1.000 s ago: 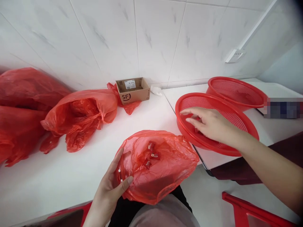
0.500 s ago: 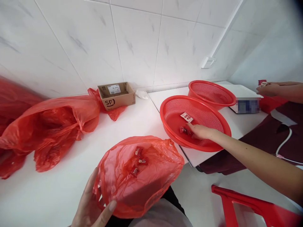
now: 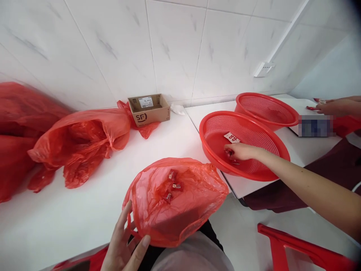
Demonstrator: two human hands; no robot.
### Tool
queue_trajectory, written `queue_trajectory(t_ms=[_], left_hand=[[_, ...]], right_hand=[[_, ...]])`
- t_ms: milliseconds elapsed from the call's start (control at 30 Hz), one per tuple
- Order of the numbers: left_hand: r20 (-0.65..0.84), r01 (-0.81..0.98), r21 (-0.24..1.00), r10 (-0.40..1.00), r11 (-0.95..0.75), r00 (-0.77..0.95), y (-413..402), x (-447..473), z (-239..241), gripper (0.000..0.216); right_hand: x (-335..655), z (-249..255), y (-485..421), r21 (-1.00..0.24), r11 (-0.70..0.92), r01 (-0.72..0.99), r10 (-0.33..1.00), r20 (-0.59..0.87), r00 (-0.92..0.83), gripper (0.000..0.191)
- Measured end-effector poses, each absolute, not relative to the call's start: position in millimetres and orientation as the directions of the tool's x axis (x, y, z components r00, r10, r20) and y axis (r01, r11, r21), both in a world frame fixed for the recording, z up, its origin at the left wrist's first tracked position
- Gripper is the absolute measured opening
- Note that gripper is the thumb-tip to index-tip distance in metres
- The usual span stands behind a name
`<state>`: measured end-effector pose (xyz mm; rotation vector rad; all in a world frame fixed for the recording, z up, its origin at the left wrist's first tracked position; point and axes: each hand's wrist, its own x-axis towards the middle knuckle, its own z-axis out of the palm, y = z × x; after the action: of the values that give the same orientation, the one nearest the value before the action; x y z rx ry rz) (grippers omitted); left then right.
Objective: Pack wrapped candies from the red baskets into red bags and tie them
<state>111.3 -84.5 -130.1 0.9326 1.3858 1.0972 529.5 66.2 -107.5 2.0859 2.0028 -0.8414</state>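
Observation:
At the lower left my left hand (image 3: pixel 125 239) has its fingers and thumb at the near rim of a red plastic bag (image 3: pixel 197 216), gripping its edge. The bag's mouth gapes open, and several small red wrapped candies (image 3: pixel 172 186) lie inside. Over on the right, my right hand (image 3: pixel 244 151) reaches down into a red perforated plastic basket (image 3: pixel 207 128). Its fingertips are closed on a red wrapped candy (image 3: pixel 229 153). A white packet with red print (image 3: pixel 231 137) rests in the basket just beyond that hand.
A second red basket (image 3: pixel 262 103) stands behind the first, by a scale (image 3: pixel 316 126). Another person's hand (image 3: pixel 332 105) holds small packets there. More red bags (image 3: pixel 84 139) and a cardboard box (image 3: pixel 153 114) sit along the wall. A red stool (image 3: pixel 282 237) is lower right.
My right hand has closed on a candy in the basket. The whole scene sits farther right in view. The co-worker's hand has lowered slightly.

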Motion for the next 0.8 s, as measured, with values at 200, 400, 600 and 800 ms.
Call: queue_trajectory(t_ms=[200, 400, 600, 800], left_hand=[[-0.304, -0.058, 0.952, 0.945, 0.299, -0.124, -82, 121, -125, 0.07], [-0.243, -0.044, 0.97, 0.963, 0.239, -0.119, -76, 127, -115, 0.066], [-0.158, 0.008, 0.987, 0.978, 0.16, -0.138, -74, 126, -112, 0.064], [-0.194, 0.004, 0.981, 0.973, 0.196, -0.128, -75, 126, -107, 0.064]], right_hand=[[468, -26, 34, -0.75, -0.07, 0.658, 0.941, -0.268, -0.206, 0.022], [368, -26, 8, -0.721, 0.22, 0.657, 0.855, -0.182, -0.486, 0.039], [353, -54, 25, -0.576, 0.298, 0.762, 0.888, -0.125, -0.442, 0.053], [368, -43, 22, -0.616, 0.302, 0.727, 0.913, -0.032, -0.406, 0.042]])
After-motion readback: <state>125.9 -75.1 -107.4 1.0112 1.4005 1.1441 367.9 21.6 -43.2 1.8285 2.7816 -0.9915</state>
